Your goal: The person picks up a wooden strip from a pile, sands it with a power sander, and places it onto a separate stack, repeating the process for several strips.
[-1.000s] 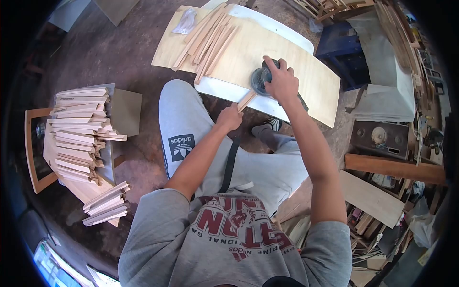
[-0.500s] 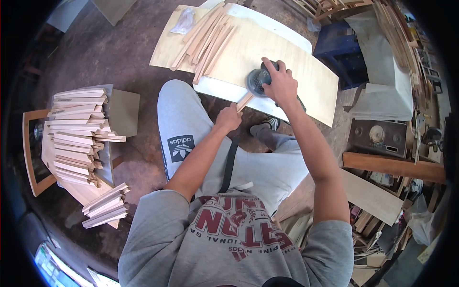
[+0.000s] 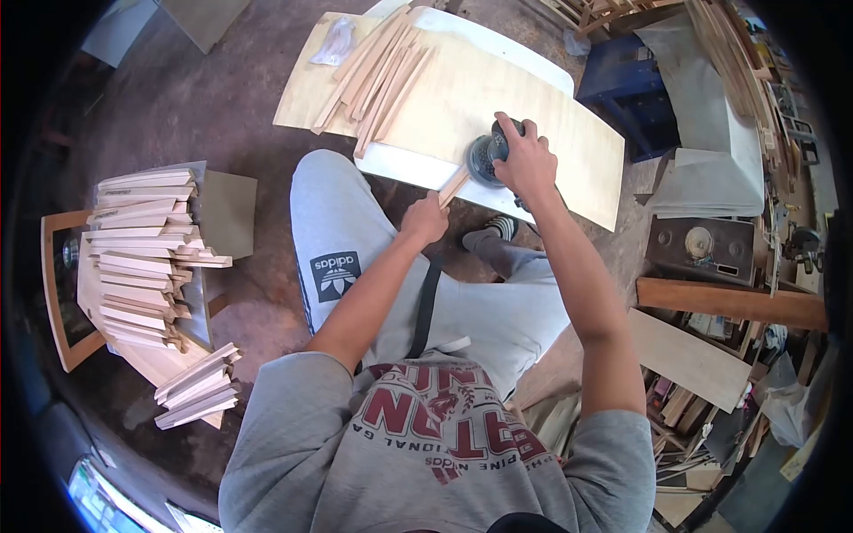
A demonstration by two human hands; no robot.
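My right hand (image 3: 528,158) is wrapped over the top of a dark power sander (image 3: 485,161), whose round pad sits low at the table's near side. Beneath the pad runs a narrow wooden strip (image 3: 454,187); its far part is hidden by the sander. My left hand (image 3: 425,218) grips the strip's near end, fingers closed, just off the table edge. A light plywood board (image 3: 569,151) lies under the work on a white-edged table. To the left on that board, several loose wooden strips (image 3: 382,80) lie side by side.
A clear plastic bag (image 3: 335,43) lies beyond the strips. At left, stacked wooden pieces (image 3: 147,258) cover a low support, with a smaller pile (image 3: 197,386) nearer me. On the right stand a blue box (image 3: 626,93), a speaker-like panel (image 3: 702,250) and wood scraps (image 3: 684,409).
The sander and my right hand have shifted slightly right and toward me along the strip. My left hand keeps its hold in nearly the same place.
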